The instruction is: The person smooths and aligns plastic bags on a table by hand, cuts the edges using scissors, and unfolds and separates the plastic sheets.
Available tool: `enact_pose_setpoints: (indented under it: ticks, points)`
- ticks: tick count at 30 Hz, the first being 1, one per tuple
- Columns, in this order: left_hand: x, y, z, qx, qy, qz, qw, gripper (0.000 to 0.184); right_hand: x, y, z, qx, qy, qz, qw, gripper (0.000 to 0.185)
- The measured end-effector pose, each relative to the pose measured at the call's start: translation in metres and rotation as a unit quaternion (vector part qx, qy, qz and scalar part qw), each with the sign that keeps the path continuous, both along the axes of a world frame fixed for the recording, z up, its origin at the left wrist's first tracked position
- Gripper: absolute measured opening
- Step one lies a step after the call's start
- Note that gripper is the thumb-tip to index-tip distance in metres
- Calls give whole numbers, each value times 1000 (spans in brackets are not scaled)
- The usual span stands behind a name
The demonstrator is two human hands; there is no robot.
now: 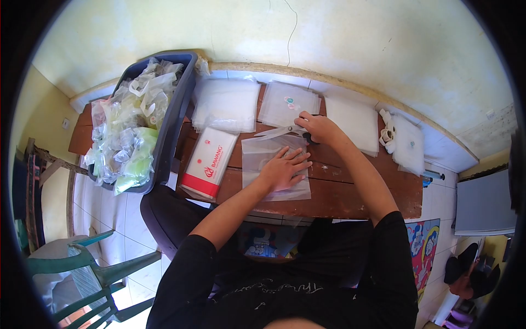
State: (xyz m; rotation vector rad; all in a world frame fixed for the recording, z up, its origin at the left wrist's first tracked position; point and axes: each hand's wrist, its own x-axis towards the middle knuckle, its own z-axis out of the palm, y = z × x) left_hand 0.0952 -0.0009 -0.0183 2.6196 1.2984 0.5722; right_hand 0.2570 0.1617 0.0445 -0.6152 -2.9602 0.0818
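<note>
My left hand [282, 171] lies flat with its fingers spread on a clear plastic bag [253, 162] at the front middle of the table. In my right hand [319, 127] is a pair of scissors [278, 131], gripped by dark handles. Its blades point left, apart from each other, near the bag's top edge; whether they touch the plastic I cannot tell. Left of the bag rests a white and red pack [205, 164] printed "BAWANG". Behind my right hand lies a stack of clear bags [287, 101] with small coloured marks on it.
More stacks of plastic bags lie at the back left [226, 104], right [352, 122] and far right [411, 145] of the brown wooden table [345, 189]. A dark tub [183, 93] full of crumpled plastic bags stands left. A green chair [104, 274] is at lower left.
</note>
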Motion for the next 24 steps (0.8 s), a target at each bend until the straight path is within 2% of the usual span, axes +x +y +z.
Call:
enact_pose_setpoints:
  ticks: [15,24]
  points:
    - [-1,1,-1,4,-2,-5,1000,48,-12,15,-1,-31,25,60,997,50]
    - [0,0,2,-4,3,-3,1000,49,-21,12,-8,-34,58,60,996,47]
